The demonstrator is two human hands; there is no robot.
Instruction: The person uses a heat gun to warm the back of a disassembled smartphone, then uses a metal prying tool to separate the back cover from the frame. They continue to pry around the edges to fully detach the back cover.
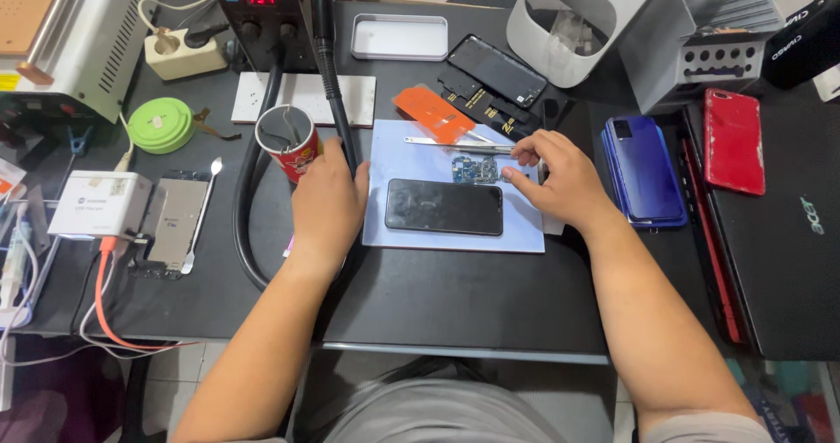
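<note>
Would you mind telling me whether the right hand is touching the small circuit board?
Touching: the head view shows the right hand's fingertips resting on the circuit board's right edge.

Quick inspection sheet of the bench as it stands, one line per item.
Surface: black table with a pale blue mat.
Job's things: black phone and small circuit board on the mat; tweezers beside them.
Clutter: orange panel, blue phones, red phone, cup, green reel.
Hands: left hand grips the black hose; right hand fingers touch the board.
Cables: orange cable, white wires.
Surroundings: station with red display, laptop.
</note>
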